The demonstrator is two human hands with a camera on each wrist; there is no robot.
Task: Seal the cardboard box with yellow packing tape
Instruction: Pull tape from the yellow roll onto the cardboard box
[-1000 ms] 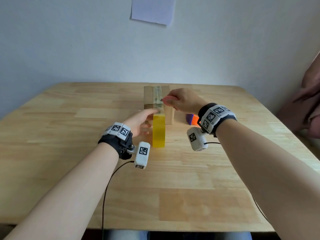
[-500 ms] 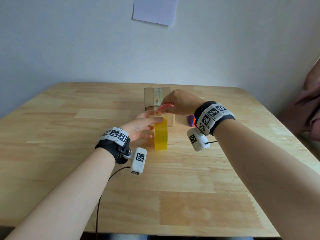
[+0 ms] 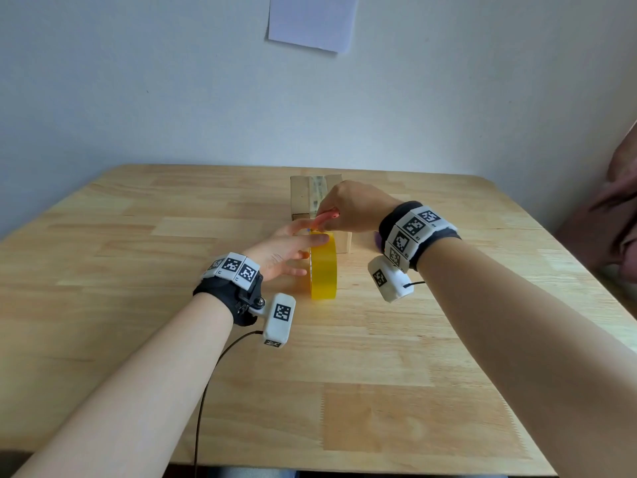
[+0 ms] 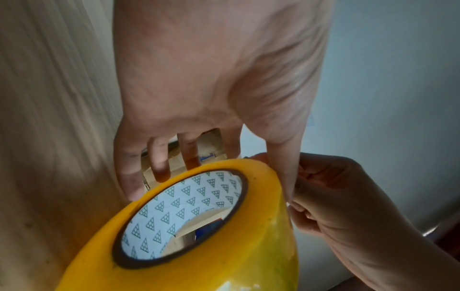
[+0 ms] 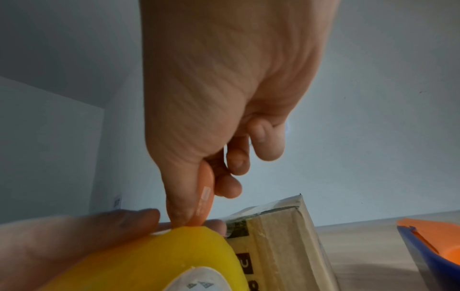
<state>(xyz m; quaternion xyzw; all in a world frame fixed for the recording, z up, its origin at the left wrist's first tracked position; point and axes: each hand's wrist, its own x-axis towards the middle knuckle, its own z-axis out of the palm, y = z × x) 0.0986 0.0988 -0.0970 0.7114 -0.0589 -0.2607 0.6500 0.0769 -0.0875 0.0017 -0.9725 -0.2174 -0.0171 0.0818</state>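
Note:
A yellow tape roll (image 3: 323,270) stands on edge on the wooden table (image 3: 138,305), just in front of a small cardboard box (image 3: 301,198). A strip of tape (image 3: 319,191) runs along the box's top. My left hand (image 3: 289,251) rests against the roll, fingers straight along its left face and one digit across its top. In the left wrist view the left hand (image 4: 199,98) reaches past the roll (image 4: 224,246). My right hand (image 3: 351,208) pinches an orange cutter (image 3: 325,217). The cutter's (image 5: 205,196) tip meets the top of the roll (image 5: 161,256) beside the box (image 5: 281,236).
A purple and orange object (image 5: 435,246) lies on the table right of the box, mostly hidden behind my right wrist in the head view. A paper sheet (image 3: 312,20) hangs on the wall. Another person's arm (image 3: 617,215) shows at the right edge.
My right hand has brought the cutter down from the box's front top edge to the top of the roll. My left hand has shifted a little along the roll.

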